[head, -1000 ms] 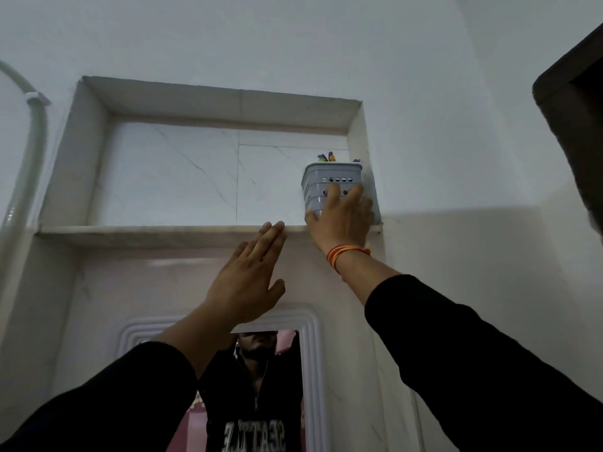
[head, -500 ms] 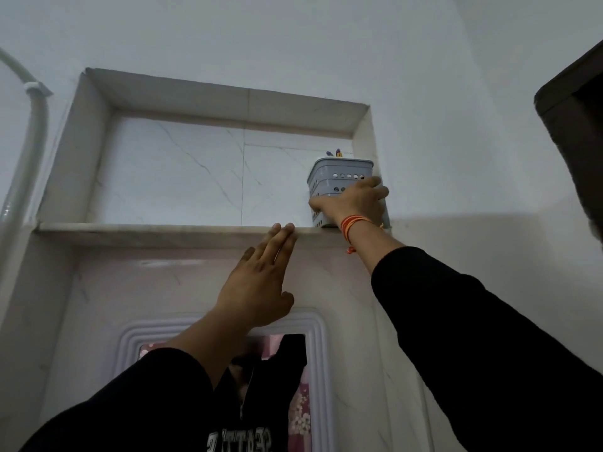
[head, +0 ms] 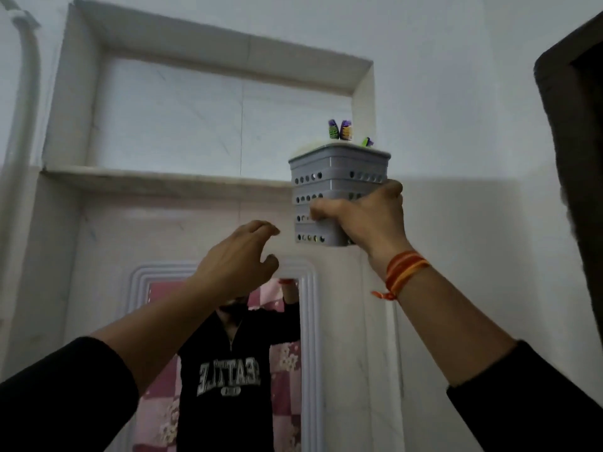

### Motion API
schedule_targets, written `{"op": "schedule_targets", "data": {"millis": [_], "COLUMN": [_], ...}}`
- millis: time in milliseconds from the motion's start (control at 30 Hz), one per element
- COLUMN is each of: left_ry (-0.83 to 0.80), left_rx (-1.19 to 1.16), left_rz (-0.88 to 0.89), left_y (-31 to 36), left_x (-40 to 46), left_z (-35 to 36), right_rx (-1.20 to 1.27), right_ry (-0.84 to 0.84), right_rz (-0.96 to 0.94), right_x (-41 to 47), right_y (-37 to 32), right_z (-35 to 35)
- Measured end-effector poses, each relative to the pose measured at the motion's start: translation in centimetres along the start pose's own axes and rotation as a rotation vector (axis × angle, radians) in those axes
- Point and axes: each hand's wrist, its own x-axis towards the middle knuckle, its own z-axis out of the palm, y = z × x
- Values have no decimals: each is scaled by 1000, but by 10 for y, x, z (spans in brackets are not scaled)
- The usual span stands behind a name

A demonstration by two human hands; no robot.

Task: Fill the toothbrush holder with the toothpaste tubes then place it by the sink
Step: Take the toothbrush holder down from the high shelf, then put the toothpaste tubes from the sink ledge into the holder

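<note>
Fingers point(head: 321, 213) around grey holder point(head: 339, 177)

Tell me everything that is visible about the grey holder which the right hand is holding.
The toothbrush holder is a grey, plastic-looking box with a wider rim and stepped walls, each step pierced by a row of small round holes. It is upright and in the air, in front of the niche shelf's right end. The right hand grips its lower part. Purple and green tips stick out of its top. The left hand, open, is near but not touching.
</note>
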Motion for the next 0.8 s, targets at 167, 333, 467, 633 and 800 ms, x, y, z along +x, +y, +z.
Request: {"op": "schedule_targets", "data": {"millis": [167,333,467,633,800], "left_ry": [-152,-468,-739,-1039,-1240], "left_rx": [-153,-343,-297,-263,-217], "left_rz": [-4,-85,-213,-336,-406], "left_y": [-9,-16,-9,-11,-17], "left_x": [-87,-187,-269,-356,-411], "left_z": [43,109,159,212,261], "right_rx": [61,75,5,-79,-181], "right_ry": [-60,-94,-157,-206,-155], "right_rz": [25,81,241,503,618], "right_x": [-102,-221,-307,-392,-455], "right_y": [76,156,218,285,342], "right_z": [5,14,11,-3,-20]}}
